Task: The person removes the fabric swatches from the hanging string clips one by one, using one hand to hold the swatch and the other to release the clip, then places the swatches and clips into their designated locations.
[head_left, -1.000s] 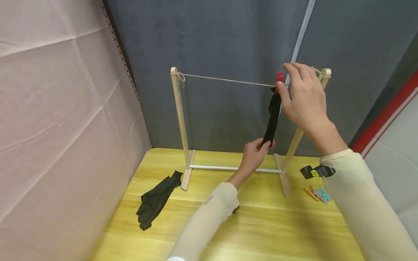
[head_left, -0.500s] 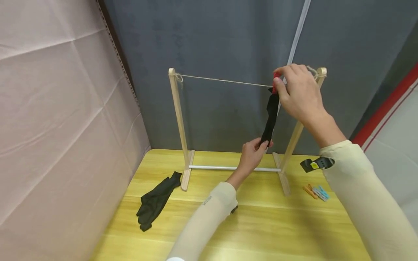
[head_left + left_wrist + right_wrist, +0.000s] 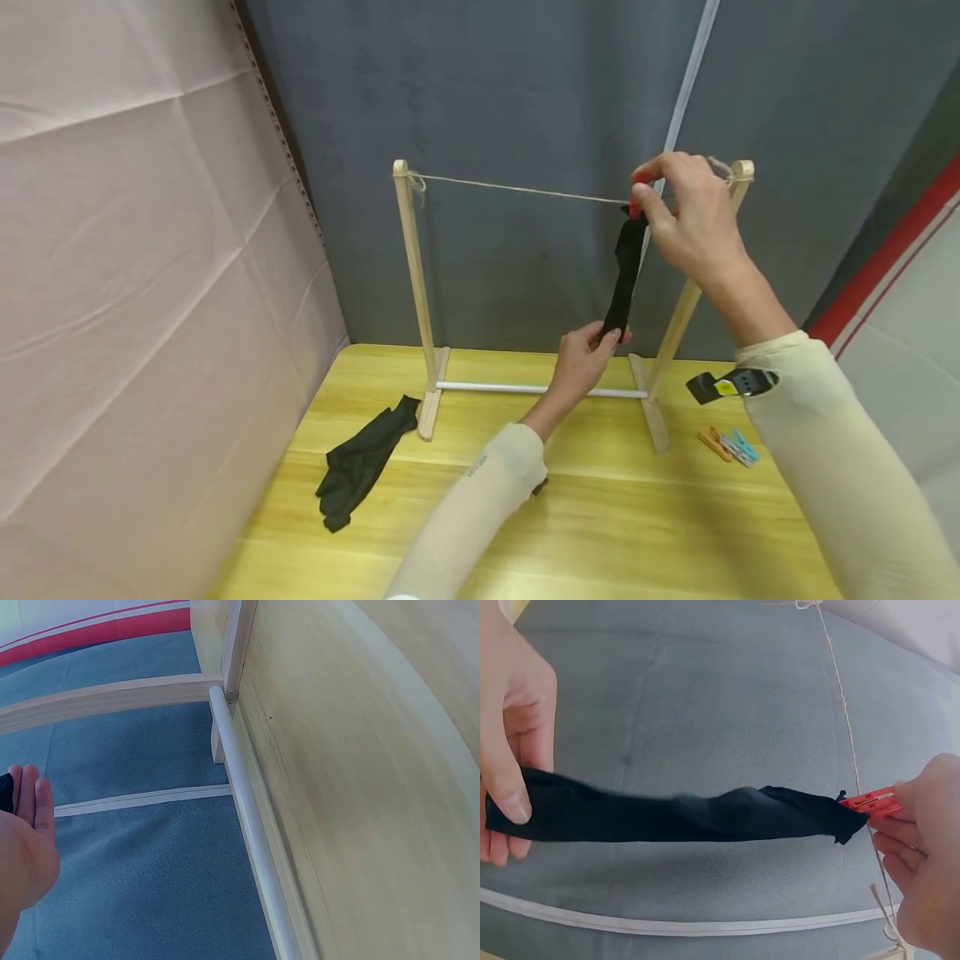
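A long, narrow black cloth point(image 3: 626, 262) hangs from the twine line point(image 3: 525, 190) near its right end, its top gathered in a red clothespin point(image 3: 866, 802). The right hand point(image 3: 697, 212) pinches the clothespin's handles between thumb and fingers. Lower down, the left hand point(image 3: 581, 360) grips the bottom end of the cloth, thumb laid over it, as the right wrist view shows. In the left wrist view only part of the left hand point(image 3: 30, 832) appears, with a bit of black cloth at the edge.
A wooden stand with a left post point(image 3: 412, 267), a right post point(image 3: 678, 325) and a white crossbar point(image 3: 510, 387) carries the line. Another black cloth point(image 3: 367, 462) lies at the left on the yellow table point(image 3: 600, 517). Orange point(image 3: 715, 444) and blue point(image 3: 739, 448) clothespins lie at the right.
The right hand's thumb and fingers have closed over the top of the red clothespin, which earlier stuck out beside the thumb. The left hand stays at the cloth's lower end.
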`<state>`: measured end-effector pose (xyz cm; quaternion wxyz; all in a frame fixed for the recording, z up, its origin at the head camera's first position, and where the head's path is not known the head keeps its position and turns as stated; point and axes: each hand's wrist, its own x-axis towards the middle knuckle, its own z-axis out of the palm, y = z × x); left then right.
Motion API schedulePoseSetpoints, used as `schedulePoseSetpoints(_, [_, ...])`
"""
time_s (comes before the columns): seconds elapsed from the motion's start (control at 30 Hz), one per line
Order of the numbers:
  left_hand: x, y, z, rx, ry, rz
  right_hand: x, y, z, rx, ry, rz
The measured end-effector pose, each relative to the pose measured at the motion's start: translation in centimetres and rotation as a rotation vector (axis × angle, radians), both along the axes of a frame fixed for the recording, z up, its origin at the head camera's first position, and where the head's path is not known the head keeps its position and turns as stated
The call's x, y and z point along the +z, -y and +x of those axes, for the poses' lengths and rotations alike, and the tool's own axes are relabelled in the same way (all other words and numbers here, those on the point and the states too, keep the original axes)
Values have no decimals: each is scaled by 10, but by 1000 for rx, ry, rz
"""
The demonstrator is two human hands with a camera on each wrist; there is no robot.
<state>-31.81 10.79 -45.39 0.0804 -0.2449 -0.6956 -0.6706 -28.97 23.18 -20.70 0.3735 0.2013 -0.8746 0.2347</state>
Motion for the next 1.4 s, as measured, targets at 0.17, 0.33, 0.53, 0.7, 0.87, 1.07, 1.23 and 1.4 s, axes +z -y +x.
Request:
schedulePoseSetpoints(0.17, [0,-1,2,-17,7,-10,-2,0,-2,9,-41,-39])
schedulePoseSetpoints(0.33, [0,-1,2,-19,19,-7,-2,-2,-6,14,-125,-99])
schedulePoseSetpoints(0.53, [1,-1,1,-37,12,18,2,-4,-10,-9,-187,-195])
schedulePoseSetpoints(0.7, [1,-2,0,-23,11,21,6,-7,-12,-17,-194,-205])
schedulePoseSetpoints(0.87, [0,0,-2,-3,3,0,7,-10,-8,-24,-220,-212])
schedulePoseSetpoints(1.07, [-1,3,-4,35,-23,-48,1,-20,4,14,-195,-229])
schedulePoseSetpoints(1.23, [1,8,-4,60,-16,-28,-10,-30,16,18,-203,-185])
schedulePoseSetpoints(1.4, [3,14,-4,55,8,2,-29,-42,24,76,-220,-139])
